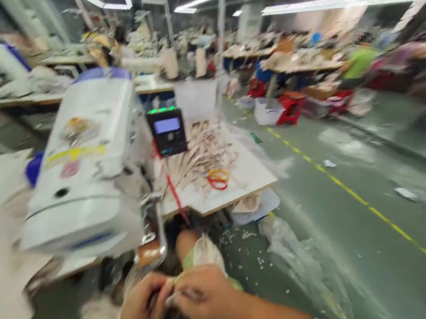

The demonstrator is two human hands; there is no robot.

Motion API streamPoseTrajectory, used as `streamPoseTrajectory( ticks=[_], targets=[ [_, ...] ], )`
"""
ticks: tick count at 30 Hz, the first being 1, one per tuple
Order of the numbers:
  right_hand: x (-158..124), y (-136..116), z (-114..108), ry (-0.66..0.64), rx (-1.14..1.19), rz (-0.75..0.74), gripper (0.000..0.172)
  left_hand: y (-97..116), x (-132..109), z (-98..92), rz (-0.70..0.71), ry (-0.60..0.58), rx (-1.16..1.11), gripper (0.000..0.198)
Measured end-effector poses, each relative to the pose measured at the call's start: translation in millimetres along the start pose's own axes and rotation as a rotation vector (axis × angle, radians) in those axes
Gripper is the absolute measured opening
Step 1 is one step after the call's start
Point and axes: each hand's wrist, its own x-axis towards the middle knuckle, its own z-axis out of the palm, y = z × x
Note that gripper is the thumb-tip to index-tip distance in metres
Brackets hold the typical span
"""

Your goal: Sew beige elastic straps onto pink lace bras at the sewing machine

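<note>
Just below centre, at the bottom edge of the frame, the left hand [142,310] and the right hand [202,293] are both closed, their fingertips pinching a small pale fabric piece [175,288] between them. It is held off the table, beside the sewing machine [81,171] that fills the left of the frame. Motion blur hides the exact grip. Judged risks: the piece is held only at the fingertips, so it could slip to the littered floor [345,245]. The hands also sit close under the machine's metal lever [157,226], which could snag cloth or a knuckle. Loose cut pieces [201,152] and elastic bands [218,177] near the table edge at mid-frame could be swept off.
</note>
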Motion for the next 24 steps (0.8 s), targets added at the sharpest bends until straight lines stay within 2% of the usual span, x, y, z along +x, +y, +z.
streamPoseTrajectory(
  ticks=[1, 5, 8, 10, 13, 17, 24],
  targets=[
    [0.6, 0.2, 0.8, 0.013, 0.041, -0.012, 0.017, 0.8, -6.9, -3.0, -0.055, 0.013, 0.003, 0.02],
    [2.6, 8.0, -8.2, 0.093, 0.125, 0.027, 0.02, -1.3, -8.3, -1.7, -0.057, 0.052, -0.189, 0.025],
    [3.8, 15.8, -18.3, 0.111, 0.032, 0.095, 0.028, -5.3, -3.5, 2.4, -0.054, 0.127, -0.15, 0.021],
    [8.1, 20.3, -23.8, 0.129, -0.074, 0.099, 0.027, -5.7, -3.4, 1.2, -0.003, 0.136, -0.074, 0.02],
    [20.7, 22.9, -29.4, 0.035, -0.137, 0.053, 0.021, -3.9, -4.4, -6.5, 0.136, 0.101, -0.009, 0.018],
    [35.6, 16.5, -33.9, -0.134, 0.003, 0.077, 0.024, -2.8, -1.9, -18.2, 0.252, 0.103, 0.023, 0.013],
    [40.4, 4.9, -43.0, -0.252, 0.172, 0.226, 0.021, -4.3, 2.9, -25.0, 0.217, 0.064, 0.031, 0.014]
  ],
)
